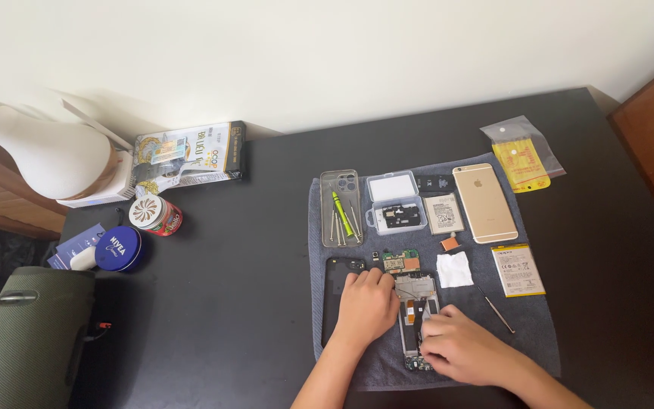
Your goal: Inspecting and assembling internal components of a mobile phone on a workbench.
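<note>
- My right hand [459, 348] lies lowest in view, fingers curled together onto the opened phone [416, 314] on the grey cloth [524, 333].
- My left hand [366, 303] presses flat beside it, fingers together, covering the phone's left edge and a black back cover [333, 291].
- Above sit a green screwdriver [341, 213], a gold phone [484, 202] and a white wipe [454, 270] on the black counter [228, 303].
</note>
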